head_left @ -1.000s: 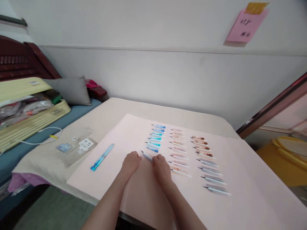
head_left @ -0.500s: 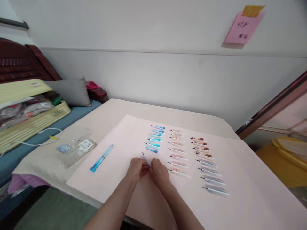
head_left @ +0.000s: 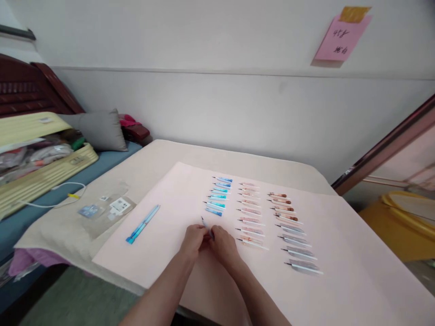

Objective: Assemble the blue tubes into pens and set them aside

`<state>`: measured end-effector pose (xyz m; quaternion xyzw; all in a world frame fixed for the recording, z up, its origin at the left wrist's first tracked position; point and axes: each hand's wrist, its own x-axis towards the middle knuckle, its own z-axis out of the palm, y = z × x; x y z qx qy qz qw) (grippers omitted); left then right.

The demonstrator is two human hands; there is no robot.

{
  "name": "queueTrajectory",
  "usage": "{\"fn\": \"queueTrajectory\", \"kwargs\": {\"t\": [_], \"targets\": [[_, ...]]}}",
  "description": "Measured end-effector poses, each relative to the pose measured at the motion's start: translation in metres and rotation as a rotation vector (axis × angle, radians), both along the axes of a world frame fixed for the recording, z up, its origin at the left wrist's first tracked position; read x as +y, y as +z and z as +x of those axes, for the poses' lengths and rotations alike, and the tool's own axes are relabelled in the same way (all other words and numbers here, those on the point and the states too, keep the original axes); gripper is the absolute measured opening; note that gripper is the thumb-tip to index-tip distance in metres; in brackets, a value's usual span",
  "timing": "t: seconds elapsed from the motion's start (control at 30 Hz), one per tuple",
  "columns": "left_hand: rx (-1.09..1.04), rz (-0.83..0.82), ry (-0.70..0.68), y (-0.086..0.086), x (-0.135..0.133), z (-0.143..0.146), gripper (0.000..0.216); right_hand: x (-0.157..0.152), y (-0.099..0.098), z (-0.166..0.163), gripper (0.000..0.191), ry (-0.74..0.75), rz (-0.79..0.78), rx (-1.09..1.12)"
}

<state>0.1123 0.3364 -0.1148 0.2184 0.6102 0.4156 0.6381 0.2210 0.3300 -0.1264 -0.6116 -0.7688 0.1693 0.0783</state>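
Observation:
Near the front of the pale sheet [head_left: 170, 199], my hands meet around a slim white pen [head_left: 205, 225] with a dark pointed tip. The tip points away from me, and the lower end of the pen is hidden among the fingers. My left hand [head_left: 193, 240] pinches it from the left. On the other side, my right hand [head_left: 222, 242] has its fingers curled against it. Just beyond lies a column of similar pens with blue sleeves [head_left: 217, 197]. To the right are pens with pink sleeves [head_left: 250, 220], then ones with brown sleeves [head_left: 283, 208] and grey sleeves [head_left: 299, 253].
Blue strips [head_left: 142, 225] lie at the sheet's left. Beyond them are clear plastic bags [head_left: 113, 206] with labels. A yellow storage box [head_left: 47, 167] stands by a grey pillow [head_left: 102, 131] at the far left. A yellow tub [head_left: 401, 222] is at the right.
The pen has turned slightly more upright in my fingers, and less of its white barrel shows. Both hands stay together in nearly the same place. The view has shifted slightly.

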Motion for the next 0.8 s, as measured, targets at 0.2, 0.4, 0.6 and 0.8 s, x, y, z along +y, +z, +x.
{"fn": "queueTrajectory", "kwargs": {"t": [0.2,0.4,0.6,0.8], "targets": [[-0.019,0.02,0.077,-0.011,0.005,-0.004,0.008,-0.006,0.008,0.0,0.017,0.056,0.047,0.106],[-0.151,-0.091,0.17,-0.01,0.014,-0.02,0.007,-0.002,0.015,0.008,0.016,-0.074,0.067,0.119],[-0.298,-0.135,0.252,-0.002,0.018,-0.032,0.005,-0.01,-0.001,-0.001,0.014,-0.004,0.021,-0.11],[-0.445,-0.146,0.332,0.005,0.021,-0.042,0.007,-0.014,0.009,0.001,0.015,-0.031,0.041,-0.089]]}}
